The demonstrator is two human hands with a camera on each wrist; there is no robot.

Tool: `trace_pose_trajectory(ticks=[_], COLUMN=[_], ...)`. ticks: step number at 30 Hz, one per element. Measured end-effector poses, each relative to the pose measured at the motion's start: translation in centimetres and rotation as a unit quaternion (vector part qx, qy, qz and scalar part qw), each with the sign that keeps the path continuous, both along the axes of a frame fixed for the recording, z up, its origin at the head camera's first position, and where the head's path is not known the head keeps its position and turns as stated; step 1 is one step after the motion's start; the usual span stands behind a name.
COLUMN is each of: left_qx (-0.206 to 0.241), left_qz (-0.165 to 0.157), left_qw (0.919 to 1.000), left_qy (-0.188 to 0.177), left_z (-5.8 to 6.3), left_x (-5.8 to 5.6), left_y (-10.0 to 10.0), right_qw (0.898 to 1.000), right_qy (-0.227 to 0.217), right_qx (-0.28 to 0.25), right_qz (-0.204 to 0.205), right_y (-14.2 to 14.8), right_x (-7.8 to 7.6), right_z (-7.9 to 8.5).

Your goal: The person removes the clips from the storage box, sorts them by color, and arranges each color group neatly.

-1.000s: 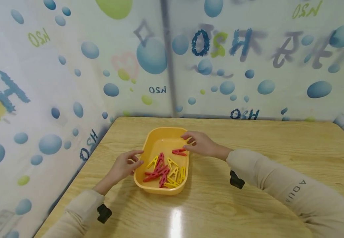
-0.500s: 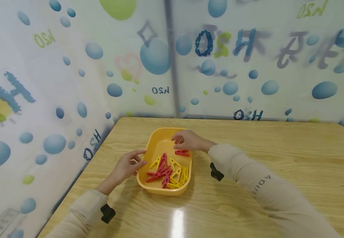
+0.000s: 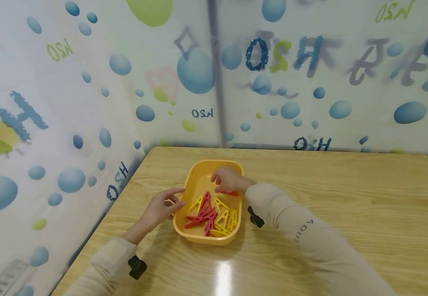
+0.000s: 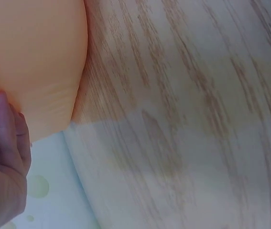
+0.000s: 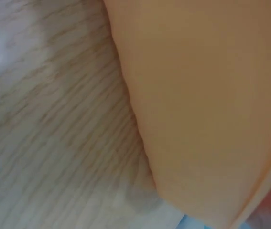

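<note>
A yellow plastic tray [image 3: 198, 172] stands on the wooden table and holds several red and yellow clothes pegs [image 3: 210, 214]. My right hand [image 3: 219, 183] hovers over the tray's far half with loosely curled fingers, holding nothing that I can see. One red peg [image 3: 230, 193] lies just under its palm. My left hand [image 3: 178, 197] rests against the tray's left rim with fingers stretched out. In the left wrist view a fingertip [image 4: 2, 102] touches the tray's outer wall [image 4: 35, 57]. The right wrist view shows only the tray wall [image 5: 207, 95] close up.
The wooden table [image 3: 328, 193] stretches wide to the right of the tray. A bubble-printed curtain [image 3: 88, 102] closes off the table's left and far edges. Glare marks the table surface near the front.
My right hand has moved left from the tray's right rim to above its inside, passing over the red peg. The left hand has stayed at the left rim.
</note>
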State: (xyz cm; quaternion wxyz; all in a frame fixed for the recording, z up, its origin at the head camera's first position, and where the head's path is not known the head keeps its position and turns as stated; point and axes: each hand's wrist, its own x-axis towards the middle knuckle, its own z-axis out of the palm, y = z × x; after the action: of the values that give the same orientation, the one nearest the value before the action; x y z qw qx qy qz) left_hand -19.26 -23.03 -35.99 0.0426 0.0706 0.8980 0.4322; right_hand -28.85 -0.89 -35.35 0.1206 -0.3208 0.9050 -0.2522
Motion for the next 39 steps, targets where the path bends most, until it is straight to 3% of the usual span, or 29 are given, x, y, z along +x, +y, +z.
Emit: trace_pose_trajectory(ticks=[11,14,17,20,25,28,30,35,39], left_qx=[0.000,0.002,0.005,0.007,0.008,0.009,0.008,0.004,0.003], left_qz=[0.006,0.012,0.020,0.028,0.026,0.024,0.022,0.020,0.016], left_qw=[1.0000,0.9999,0.9997,0.9995,0.9995,0.9995,0.9996,0.9997,0.9998], left_qy=[0.000,-0.003,-0.010,-0.015,-0.017,-0.017,-0.014,-0.011,-0.008], left_z=[0.1,0.0,-0.2,-0.4,-0.6,-0.6,-0.6,-0.4,-0.2], left_x=[0.0,0.0,0.1,0.2,0.3,0.3,0.2,0.0,0.0], left_y=[0.2,0.2,0.2,0.2,0.1,0.1,0.1,0.0,0.0], right_qw=[0.995,0.994,0.994,0.995,0.997,0.999,1.000,0.998,0.996], right_qy=[-0.061,-0.058,-0.028,-0.004,-0.001,0.023,0.007,-0.066,-0.085], right_qx=[0.059,0.078,0.100,0.096,0.077,0.026,0.006,-0.011,0.010], right_qz=[-0.059,-0.056,-0.039,-0.017,-0.031,-0.012,-0.007,-0.022,-0.032], right_y=[-0.7,-0.9,-1.1,-1.4,-2.1,-1.9,-1.8,-1.4,-1.1], right_x=[0.2,0.0,-0.3,-2.3,-4.6,-6.0,-6.2,-1.7,0.0], right_z=[0.0,0.0,-0.5,-3.3,-7.0,-9.1,-9.1,-2.9,-1.1])
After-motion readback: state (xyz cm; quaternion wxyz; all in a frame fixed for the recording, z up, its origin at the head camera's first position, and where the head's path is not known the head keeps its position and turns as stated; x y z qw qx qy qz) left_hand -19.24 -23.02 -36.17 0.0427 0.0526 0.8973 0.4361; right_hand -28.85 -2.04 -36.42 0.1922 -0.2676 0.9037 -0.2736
